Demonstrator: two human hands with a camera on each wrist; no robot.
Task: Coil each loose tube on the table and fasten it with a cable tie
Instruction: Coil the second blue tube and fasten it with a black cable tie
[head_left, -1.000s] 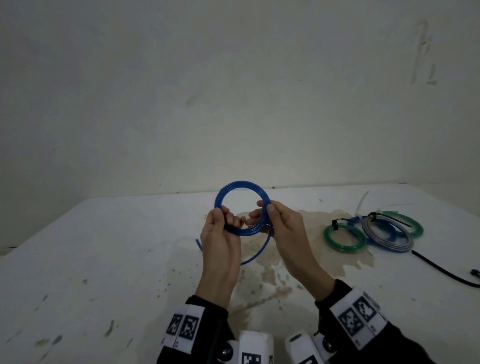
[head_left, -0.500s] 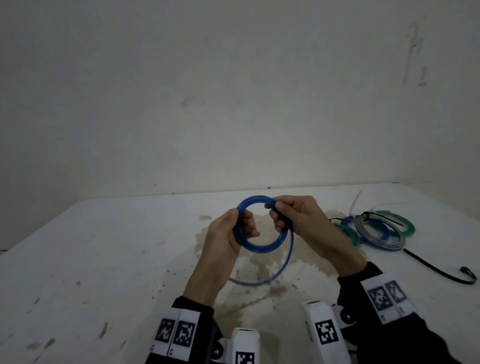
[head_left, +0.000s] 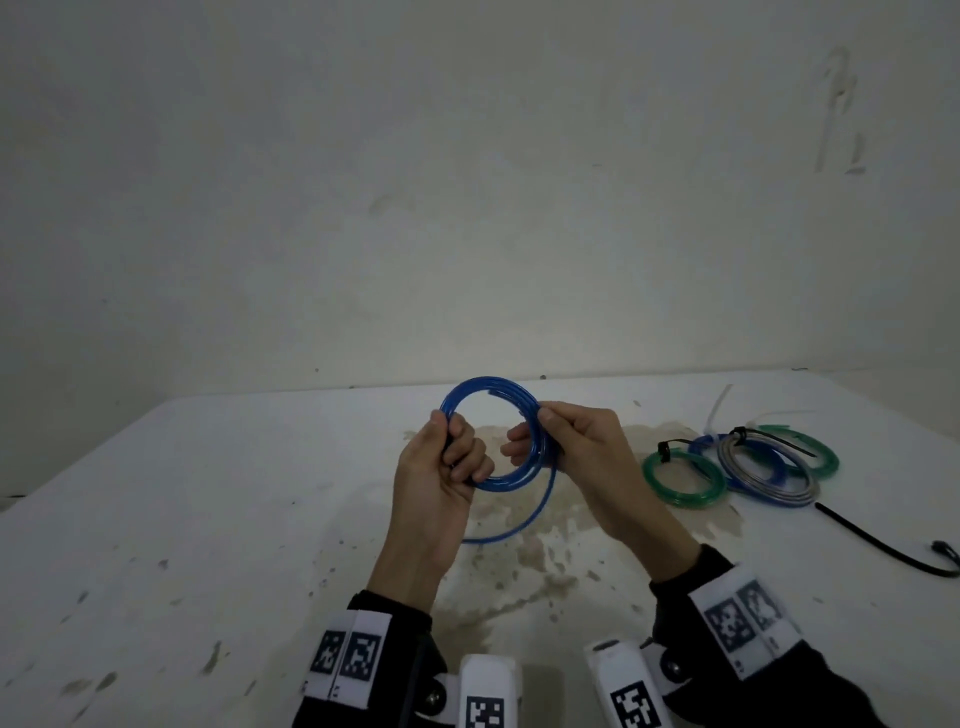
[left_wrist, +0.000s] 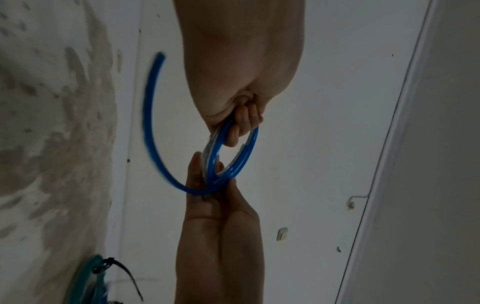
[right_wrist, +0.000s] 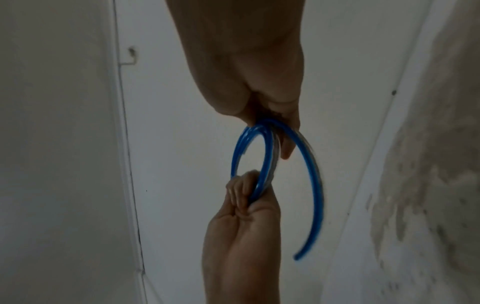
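Note:
A blue tube (head_left: 488, 382) is wound into a ring of several turns and held upright above the table. My left hand (head_left: 452, 441) grips the ring's left side, thumb in front and fingers curled through it. My right hand (head_left: 535, 434) pinches the right side. A loose tail (head_left: 524, 522) curves down from the right hand toward the table. In the left wrist view the left hand (left_wrist: 239, 131) holds the ring (left_wrist: 244, 156) from above, and the tail (left_wrist: 152, 123) arcs out to the side. In the right wrist view the right hand (right_wrist: 281, 142) pinches the ring (right_wrist: 265, 156).
Tied coils lie at the right of the stained white table (head_left: 208, 519): a green one (head_left: 680, 480), a grey one (head_left: 766, 478) over a blue one, and another green one (head_left: 821, 454). A loose black cable tie (head_left: 883, 545) and a white tie (head_left: 717, 410) lie nearby. A wall stands behind.
Both hands have shifted their grip round the ring and turned it. The loose tail has swung from the left side to below the right hand.

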